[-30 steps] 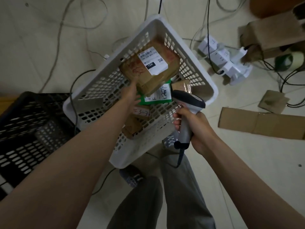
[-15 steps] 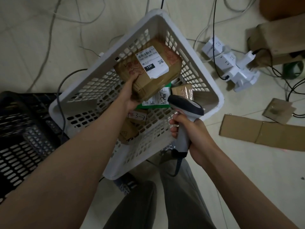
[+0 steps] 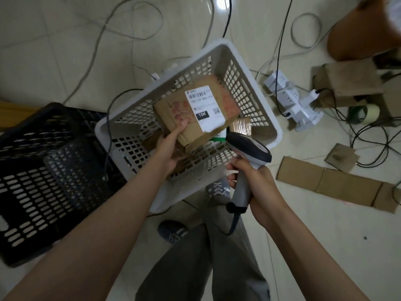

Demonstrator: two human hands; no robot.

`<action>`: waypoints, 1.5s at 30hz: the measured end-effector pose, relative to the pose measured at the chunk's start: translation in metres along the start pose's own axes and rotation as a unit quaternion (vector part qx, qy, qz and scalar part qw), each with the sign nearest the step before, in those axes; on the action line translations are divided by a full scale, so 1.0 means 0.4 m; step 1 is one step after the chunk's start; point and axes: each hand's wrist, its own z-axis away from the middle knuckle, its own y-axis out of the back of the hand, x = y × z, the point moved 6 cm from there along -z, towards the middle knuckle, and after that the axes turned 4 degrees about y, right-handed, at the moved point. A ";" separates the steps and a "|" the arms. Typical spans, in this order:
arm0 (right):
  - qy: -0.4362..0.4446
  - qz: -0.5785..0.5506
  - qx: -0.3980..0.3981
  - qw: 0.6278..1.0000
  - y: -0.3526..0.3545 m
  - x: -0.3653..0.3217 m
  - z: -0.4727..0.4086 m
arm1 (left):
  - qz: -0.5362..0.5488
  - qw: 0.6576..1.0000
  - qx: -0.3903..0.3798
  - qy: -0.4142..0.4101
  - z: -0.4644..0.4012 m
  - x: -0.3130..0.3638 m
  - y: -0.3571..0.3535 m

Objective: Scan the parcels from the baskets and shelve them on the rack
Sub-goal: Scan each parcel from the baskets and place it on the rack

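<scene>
My left hand [image 3: 170,146] grips the near edge of a brown cardboard parcel [image 3: 173,114] with a white shipping label [image 3: 205,108], held above the white plastic basket [image 3: 259,98]. My right hand [image 3: 252,181] is wrapped round the handle of a grey barcode scanner [image 3: 249,148], whose head points toward the parcel from the right. Under the lifted parcel lie a small taped brown parcel [image 3: 240,126] and a green-edged packet [image 3: 219,137], mostly hidden.
A black plastic basket [image 3: 39,170] stands on the floor at the left. Cables run across the tiled floor. White power strips [image 3: 290,98], flat cardboard pieces [image 3: 334,183], a tape roll [image 3: 366,112] and brown boxes lie at the right. My legs and shoes are below.
My left hand has lifted the labelled parcel higher out of the white basket. The scanner in my right hand has stayed close by its right side.
</scene>
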 end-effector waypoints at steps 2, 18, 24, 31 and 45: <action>0.004 0.011 -0.006 1.000 -0.019 -0.022 0.071 | 0.001 1.000 0.004 0.002 0.087 -0.006 0.044; 0.153 0.141 -0.165 0.964 -0.349 -0.234 0.814 | 0.156 0.977 0.009 -0.147 0.938 0.055 0.481; 0.198 0.211 -0.220 0.932 -0.486 -0.259 1.083 | 0.160 0.954 0.026 -0.252 1.191 0.065 0.655; 0.205 0.246 -0.301 0.898 -0.590 -0.231 1.315 | 0.197 0.931 0.065 -0.301 1.363 -0.020 0.819; 0.206 0.298 -0.453 0.815 -0.863 -0.164 1.582 | 0.287 0.862 0.138 -0.395 1.672 -0.101 1.144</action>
